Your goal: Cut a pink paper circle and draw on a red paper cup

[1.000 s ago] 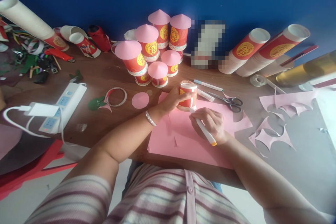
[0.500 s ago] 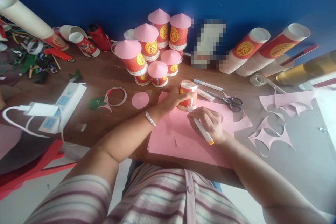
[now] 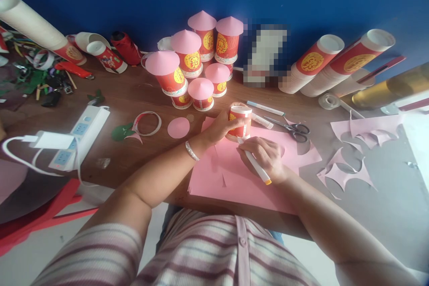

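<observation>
My left hand (image 3: 223,126) is wrapped round a red and white paper cup (image 3: 240,129), which stands upside down on pink paper (image 3: 214,174). A white marker (image 3: 257,166) with an orange end sits in the closed fingers of my right hand (image 3: 266,155). Its tip end is at the base of the cup; whether it touches cannot be made out. Just right of the cup lie a white tube-like stick (image 3: 262,120), a blue and white pen (image 3: 265,107) and black-handled scissors (image 3: 295,132).
Paper-cup towers with pink cone roofs (image 3: 186,42) stand behind my hands. Stacked cups (image 3: 314,59) and a tape roll (image 3: 329,101) are at back right, paper scraps (image 3: 345,176) at right. A power strip (image 3: 80,136), a tape ring (image 3: 147,124) and a pink disc (image 3: 178,128) lie left.
Almost everything stays in place. My right hand and the marker have shifted very slightly left, while my left hand keeps its hold on the cup.
</observation>
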### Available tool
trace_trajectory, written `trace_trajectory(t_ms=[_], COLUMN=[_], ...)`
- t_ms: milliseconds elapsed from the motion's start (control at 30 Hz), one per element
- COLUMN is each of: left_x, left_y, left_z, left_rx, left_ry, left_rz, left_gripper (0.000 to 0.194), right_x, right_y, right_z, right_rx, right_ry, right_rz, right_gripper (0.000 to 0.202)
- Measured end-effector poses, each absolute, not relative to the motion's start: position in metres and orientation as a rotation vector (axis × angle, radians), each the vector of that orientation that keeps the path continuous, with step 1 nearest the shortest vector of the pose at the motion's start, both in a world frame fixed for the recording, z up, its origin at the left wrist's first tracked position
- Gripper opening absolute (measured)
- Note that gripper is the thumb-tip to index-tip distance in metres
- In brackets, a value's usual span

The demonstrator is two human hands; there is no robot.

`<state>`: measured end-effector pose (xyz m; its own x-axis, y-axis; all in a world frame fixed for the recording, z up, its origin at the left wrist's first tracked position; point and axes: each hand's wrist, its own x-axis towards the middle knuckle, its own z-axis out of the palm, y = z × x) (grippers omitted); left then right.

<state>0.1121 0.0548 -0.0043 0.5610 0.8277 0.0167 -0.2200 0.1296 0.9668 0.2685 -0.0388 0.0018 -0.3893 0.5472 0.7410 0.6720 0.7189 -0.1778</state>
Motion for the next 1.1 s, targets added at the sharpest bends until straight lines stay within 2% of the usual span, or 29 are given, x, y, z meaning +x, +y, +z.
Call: trace_trajectory(t_ms=[167, 467, 900, 1100], left_x=[0.112, 0.1113, 0.1102, 0.1099], left_y=[0.0551, 0.0549, 0.0547, 0.0555], left_z=[-0.0026, -0.0033, -0.0057, -0.0042], left_rx=[1.2, 1.187, 1.142, 1.2], left_ry=[0.629, 0.599, 0.597, 0.598], left_rz=[0.829, 0.83, 0.823, 0.824], left_gripper=[0.04, 0.03, 0.039, 0.037], right_x=[0.2719, 0.2754, 0.2756, 0.2762], right_y=[-0.0405, -0.04, -0.0385, -0.0375], right_z=[0.0013, 0.0025, 0.0028, -0.0001], right_rx=[-0.858, -0.899, -0.904, -0.902], right_ry=[-2.098, -2.051, -2.073, -2.084], right_rz=[-0.156, -0.136, -0.133, -0.137], right_gripper=[0.021, 0.019, 0.018, 0.02])
